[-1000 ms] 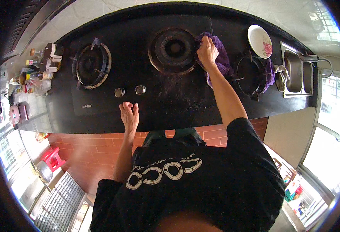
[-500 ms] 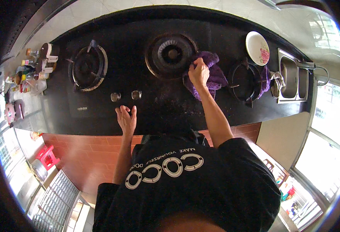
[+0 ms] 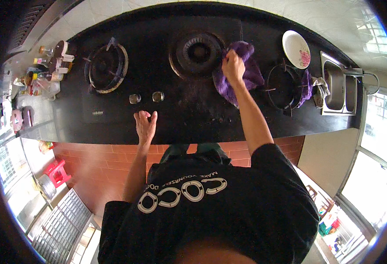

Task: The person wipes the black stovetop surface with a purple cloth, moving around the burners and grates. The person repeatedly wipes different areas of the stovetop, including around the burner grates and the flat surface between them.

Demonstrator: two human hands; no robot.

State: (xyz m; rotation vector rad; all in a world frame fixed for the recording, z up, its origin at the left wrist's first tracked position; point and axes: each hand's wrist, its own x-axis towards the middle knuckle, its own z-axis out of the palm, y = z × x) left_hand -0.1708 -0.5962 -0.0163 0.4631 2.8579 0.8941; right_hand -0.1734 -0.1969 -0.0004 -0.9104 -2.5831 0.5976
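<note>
My right hand (image 3: 234,68) grips a bunched purple cloth (image 3: 252,75) on the black cooktop, just right of the centre burner (image 3: 199,51), which has no grate on it. My left hand (image 3: 146,126) rests near the front edge with fingers loosely bent and apart, below two metal knobs (image 3: 158,96). To the left is a burner with its pan support (image 3: 104,69). Right of my right hand lies a black pan support (image 3: 269,89), with a second purple cloth (image 3: 306,88) beside it.
A white floral plate (image 3: 294,46) lies at the back right, left of a steel double sink (image 3: 334,83) with a pale cloth (image 3: 321,90) by it. Bottles (image 3: 48,76) crowd the counter's left end. A red stool (image 3: 59,172) stands on the floor at lower left.
My right hand and the purple cloth moved toward the front beside the centre burner, then slightly back. My left hand stays near the knobs. The whole view has shifted with my head.
</note>
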